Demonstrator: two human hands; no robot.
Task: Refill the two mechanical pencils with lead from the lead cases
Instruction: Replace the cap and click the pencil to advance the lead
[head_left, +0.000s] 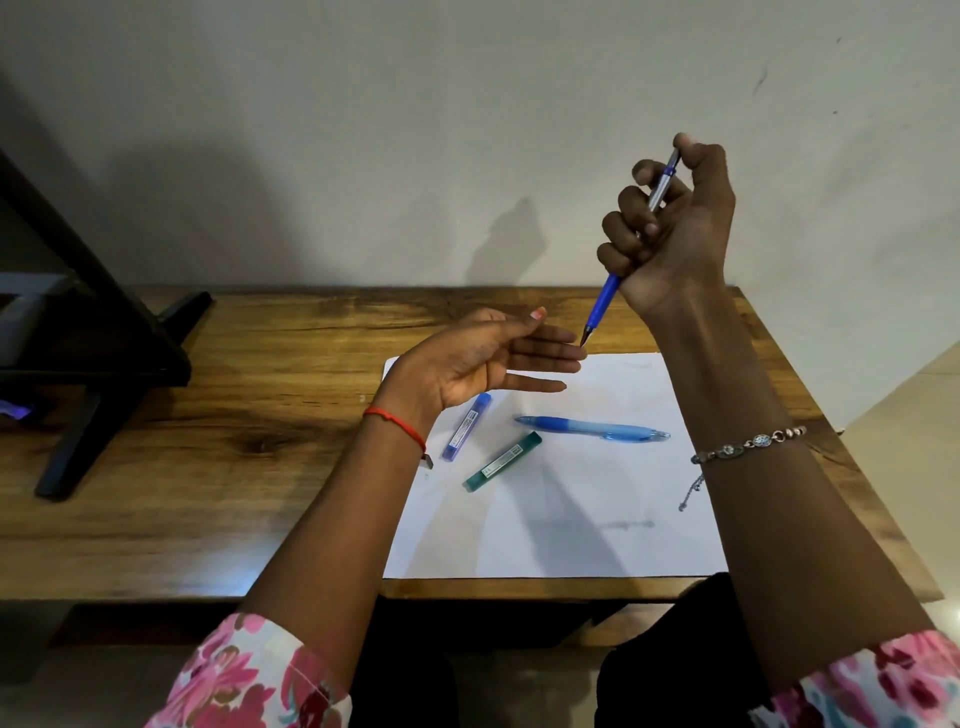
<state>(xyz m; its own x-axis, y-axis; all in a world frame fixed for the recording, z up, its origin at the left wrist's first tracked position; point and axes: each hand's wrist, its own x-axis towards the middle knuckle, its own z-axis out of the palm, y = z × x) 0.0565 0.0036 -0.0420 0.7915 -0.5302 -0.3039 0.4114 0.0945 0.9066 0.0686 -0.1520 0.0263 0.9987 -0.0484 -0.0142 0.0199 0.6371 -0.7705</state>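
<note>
My right hand (675, 228) is raised above the table, gripping a blue and silver mechanical pencil (605, 299) in a fist, thumb on its top end, tip pointing down. The tip touches or nearly touches the fingertips of my left hand (493, 358), which is held flat, palm up, holding nothing. A second, light blue mechanical pencil (592, 429) lies on the white paper (550, 525). A blue lead case (466, 426) and a green lead case (503, 461) lie on the paper below my left hand.
The paper sits on a wooden table (208, 467) against a pale wall. A black stand (93, 364) occupies the table's left part. A small grey piece (427, 459) lies by my left wrist at the paper's edge.
</note>
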